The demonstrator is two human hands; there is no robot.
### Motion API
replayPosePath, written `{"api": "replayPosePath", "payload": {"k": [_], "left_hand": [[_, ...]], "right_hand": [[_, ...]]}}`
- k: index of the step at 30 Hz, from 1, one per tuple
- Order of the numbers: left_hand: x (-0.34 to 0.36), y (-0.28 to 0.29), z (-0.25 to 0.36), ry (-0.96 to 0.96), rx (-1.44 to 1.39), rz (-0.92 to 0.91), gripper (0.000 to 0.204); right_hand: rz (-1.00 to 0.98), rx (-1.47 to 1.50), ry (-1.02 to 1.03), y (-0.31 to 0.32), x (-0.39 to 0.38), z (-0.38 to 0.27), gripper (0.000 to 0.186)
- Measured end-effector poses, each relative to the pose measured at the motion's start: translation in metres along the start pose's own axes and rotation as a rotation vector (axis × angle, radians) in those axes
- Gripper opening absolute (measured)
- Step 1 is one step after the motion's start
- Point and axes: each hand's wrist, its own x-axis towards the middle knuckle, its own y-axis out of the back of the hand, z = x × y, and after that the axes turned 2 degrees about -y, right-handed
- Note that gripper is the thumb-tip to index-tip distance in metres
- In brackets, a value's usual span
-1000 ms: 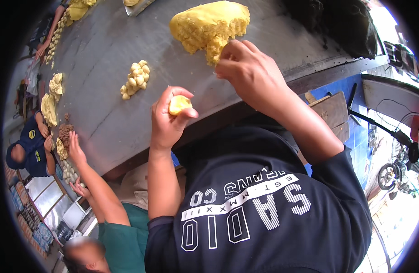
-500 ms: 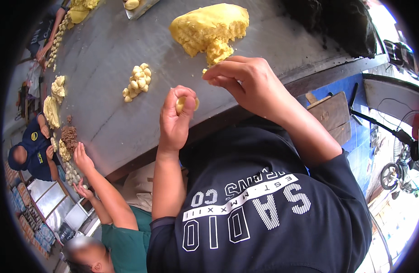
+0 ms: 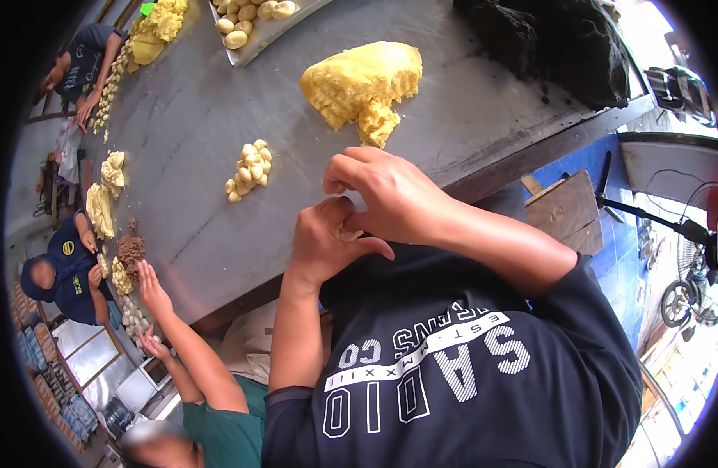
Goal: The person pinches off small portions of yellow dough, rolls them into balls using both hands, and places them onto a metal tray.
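Observation:
In front of my chest, above the table's near edge, my two hands meet. My left hand [image 3: 321, 238] is cupped around a small pale piece of dough [image 3: 346, 233], mostly hidden by the fingers. My right hand [image 3: 386, 195] bends over it with curled fingers, its thumb side against the left hand; whatever its fingers hold is hidden. Beyond the hands lies a big yellow lump of dough [image 3: 359, 78], with a crumbly torn chunk [image 3: 377, 123] at its near side. To the left sits a small heap of pale dough balls [image 3: 251, 168].
A metal tray [image 3: 273, 33] with yellow balls stands on the grey table [image 3: 203, 101] at the far side. A black crumbly mass [image 3: 562, 54] lies far right. Co-workers' hands [image 3: 154, 288] are along the left side, near more dough and a brown crumbly pile [image 3: 131, 251].
My right hand has left the yellow dough and come to my left hand, which has turned its fingers around the piece it holds. The view has shifted, showing more of the tray.

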Motion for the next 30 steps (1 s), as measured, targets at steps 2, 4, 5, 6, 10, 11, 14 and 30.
{"api": "replayPosePath", "payload": {"k": [2,4,5,6,10,11,14,30], "left_hand": [[0.004,-0.001,0.005,-0.019,0.059,-0.035,0.056],[0.004,-0.001,0.003,-0.033,0.123,-0.067,0.057],[-0.001,-0.003,-0.004,0.001,-0.02,-0.018,0.057],[-0.005,-0.007,-0.008,0.033,-0.165,0.028,0.057],[0.003,0.003,-0.03,-0.018,-0.454,0.095,0.05],[0.004,0.006,-0.025,0.013,-0.519,0.125,0.047],[-0.005,0.014,-0.028,0.04,-0.476,0.237,0.045],[-0.002,0.029,-0.001,-0.034,0.247,0.161,0.022]], "right_hand": [[0.018,-0.093,0.08,0.0,-0.001,0.002,0.047],[0.015,-0.197,0.139,0.011,-0.002,-0.002,0.049],[-0.007,-0.211,0.117,0.027,-0.002,-0.01,0.049],[0.036,-0.29,0.122,0.038,0.0,-0.011,0.026],[0.216,-0.812,0.3,0.036,0.022,0.045,0.026],[0.214,-0.824,0.294,0.038,0.016,0.046,0.026],[-0.006,-0.724,0.159,0.054,0.012,0.023,0.026],[0.075,-0.901,0.271,-0.002,0.04,0.038,0.018]]}}
